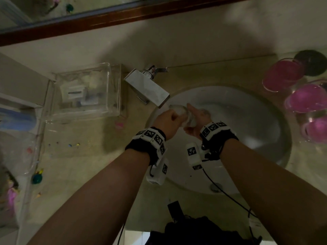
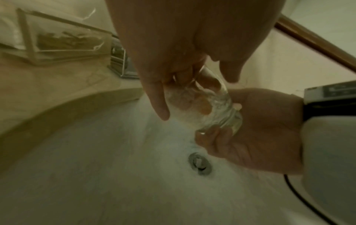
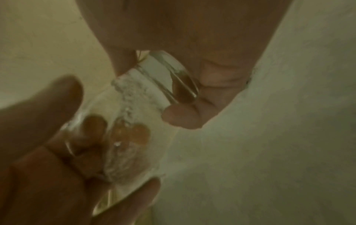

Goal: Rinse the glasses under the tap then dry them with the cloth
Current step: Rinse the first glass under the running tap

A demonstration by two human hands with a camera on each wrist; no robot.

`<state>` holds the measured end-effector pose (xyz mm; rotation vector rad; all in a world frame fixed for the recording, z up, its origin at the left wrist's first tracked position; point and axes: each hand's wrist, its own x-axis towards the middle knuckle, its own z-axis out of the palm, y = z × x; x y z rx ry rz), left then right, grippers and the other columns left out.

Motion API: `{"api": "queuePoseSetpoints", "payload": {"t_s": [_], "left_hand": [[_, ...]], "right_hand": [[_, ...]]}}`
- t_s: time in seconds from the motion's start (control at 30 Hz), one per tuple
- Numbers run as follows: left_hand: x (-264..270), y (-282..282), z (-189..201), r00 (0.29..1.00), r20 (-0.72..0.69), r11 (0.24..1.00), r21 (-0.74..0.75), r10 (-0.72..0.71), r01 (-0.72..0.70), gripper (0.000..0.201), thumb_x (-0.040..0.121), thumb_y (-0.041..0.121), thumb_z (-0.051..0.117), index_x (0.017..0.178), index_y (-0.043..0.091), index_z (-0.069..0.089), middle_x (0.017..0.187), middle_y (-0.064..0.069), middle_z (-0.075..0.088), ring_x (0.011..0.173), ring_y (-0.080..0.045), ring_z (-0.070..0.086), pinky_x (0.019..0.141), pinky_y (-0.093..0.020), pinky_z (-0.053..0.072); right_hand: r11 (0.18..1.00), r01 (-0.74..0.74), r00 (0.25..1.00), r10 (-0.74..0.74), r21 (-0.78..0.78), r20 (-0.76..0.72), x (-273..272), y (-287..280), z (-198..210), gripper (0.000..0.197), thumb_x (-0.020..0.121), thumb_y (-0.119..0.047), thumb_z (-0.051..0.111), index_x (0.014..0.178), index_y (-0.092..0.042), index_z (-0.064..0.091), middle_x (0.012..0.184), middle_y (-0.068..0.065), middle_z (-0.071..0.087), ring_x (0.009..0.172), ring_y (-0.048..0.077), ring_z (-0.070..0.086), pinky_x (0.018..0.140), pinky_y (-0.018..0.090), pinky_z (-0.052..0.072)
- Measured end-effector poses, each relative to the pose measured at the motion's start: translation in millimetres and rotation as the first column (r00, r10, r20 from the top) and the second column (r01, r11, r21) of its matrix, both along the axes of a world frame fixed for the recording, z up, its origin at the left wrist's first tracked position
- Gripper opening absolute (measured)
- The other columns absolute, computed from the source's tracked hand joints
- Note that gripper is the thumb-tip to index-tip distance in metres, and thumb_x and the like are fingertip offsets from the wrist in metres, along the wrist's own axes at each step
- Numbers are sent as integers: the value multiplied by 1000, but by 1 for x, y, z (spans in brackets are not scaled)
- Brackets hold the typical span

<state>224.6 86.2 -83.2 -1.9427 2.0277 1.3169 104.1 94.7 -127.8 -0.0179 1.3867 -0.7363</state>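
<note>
A clear drinking glass (image 1: pixel 184 114) lies tilted over the white sink (image 1: pixel 247 124), just below the spout of the square chrome tap (image 1: pixel 148 87). My left hand (image 1: pixel 168 121) grips its open end; in the right wrist view, the left hand (image 3: pixel 38 152) has fingertips showing inside the glass (image 3: pixel 138 115) and the thumb outside. My right hand (image 1: pixel 196 117) holds the thick base, as the right hand (image 2: pixel 260 129) shows beside the glass (image 2: pixel 217 106) in the left wrist view. Water foams in and around the glass. No cloth can be made out.
Three glasses with pink insides (image 1: pixel 283 75) (image 1: pixel 306 98) (image 1: pixel 316 129) lie at the sink's right on the counter. A clear plastic box (image 1: pixel 85 92) stands left of the tap. The drain (image 2: pixel 200 163) sits below the hands. A mirror frame (image 1: pixel 123 16) runs along the wall behind.
</note>
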Motion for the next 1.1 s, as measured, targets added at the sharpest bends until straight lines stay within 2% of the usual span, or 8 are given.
{"api": "queuePoseSetpoints", "payload": {"t_s": [0.07,0.17,0.33,0.5,0.63,0.83,0.97,1.1], "left_hand": [[3,-2,2,1000,24,1000,22,0,-1,44,104,37,37,88,5,64,90,-14,63,85,-27,59,80,-34,44],[7,-4,-4,983,-58,978,132,173,-164,51,104,40,34,100,0,66,111,-17,64,101,-31,59,93,-36,49],[6,1,-13,692,-219,681,524,688,-511,53,97,47,50,139,16,41,130,-10,56,109,-33,61,76,-41,57],[11,-4,-18,546,-268,573,632,793,-522,42,98,44,50,135,25,44,118,-7,54,93,-27,62,80,-42,56],[19,-5,-24,457,-361,576,620,813,-533,35,93,33,59,127,24,53,120,-9,58,102,-23,60,89,-47,55],[25,-8,-27,526,-421,671,536,739,-513,39,94,13,61,121,32,41,124,-2,56,105,-28,62,88,-45,54],[23,-7,-27,476,-380,605,579,793,-546,28,96,26,59,120,31,46,121,-3,57,100,-24,62,75,-39,56],[20,-7,-22,457,-328,553,627,827,-549,38,96,43,53,128,23,53,114,-7,61,87,-21,62,59,-31,55]], "right_hand": [[993,-109,990,105,-42,-97,-1,0,-1,36,90,-45,57,98,-10,59,92,11,59,71,20,52,67,33,49],[988,-114,986,101,-101,-134,-1,2,0,29,91,-37,60,82,-10,56,74,9,55,61,20,53,61,31,47],[957,-206,965,165,-202,-203,1,-1,0,22,90,-27,63,107,-19,52,94,-5,56,82,13,54,72,36,50],[898,-351,913,266,-263,-311,7,-2,4,16,93,-23,59,104,-17,50,82,-1,54,69,13,52,72,36,47],[850,-468,842,346,-243,-415,12,-7,5,40,94,-40,53,125,-17,45,99,3,57,67,17,54,56,26,44],[891,-443,850,382,-100,-362,17,-17,7,45,91,-60,42,109,-22,57,78,2,55,57,17,45,56,25,38],[828,-543,775,431,-139,-461,18,-17,7,28,97,-36,47,122,-23,49,96,0,53,60,16,50,54,24,43],[744,-629,728,463,-224,-505,19,-15,-2,21,97,-13,47,115,-25,44,96,-10,41,58,-15,49,47,6,40]]}}
